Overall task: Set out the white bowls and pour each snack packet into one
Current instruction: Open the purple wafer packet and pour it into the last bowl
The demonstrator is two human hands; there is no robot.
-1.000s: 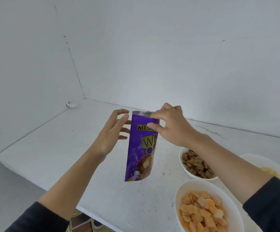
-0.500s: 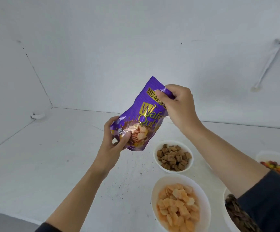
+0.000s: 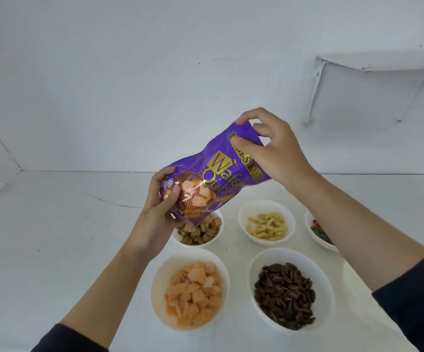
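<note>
1. The purple packet [image 3: 198, 161] is in the air over the bench [image 3: 53, 237], tilted, with its upper end toward the right and its lower end just above the cube bowl [image 3: 180, 241].
2. The left hand [image 3: 157, 212] grips the packet's lower end, its fingers [image 3: 166, 174] curled round the far edge and the thumb pressed on the printed front.
3. The right hand [image 3: 274, 153] pinches the packet's upper end, its fingers [image 3: 244, 118] clamped on the top edge.
4. Whether the packet's top is open cannot be told.
5. The cube bowl holds brown cubes [image 3: 198, 229], and the packet partly hides it.
6. Just right of it stands the twist bowl [image 3: 244, 217] with yellow twists [image 3: 266, 224].
7. Nearer the person, the orange bowl [image 3: 160, 288] holds pale orange pieces [image 3: 193, 288]. Beside it, the seed bowl [image 3: 317, 273] holds dark seeds [image 3: 284, 293].
8. At the far right, the candy bowl [image 3: 310, 232] with coloured sweets [image 3: 320, 231] is partly covered by the right forearm.
9. Both arms wear dark sleeves [image 3: 414, 301] pushed up the forearm.
10. A white shelf [image 3: 383, 62] hangs on the wall at the upper right.
</note>
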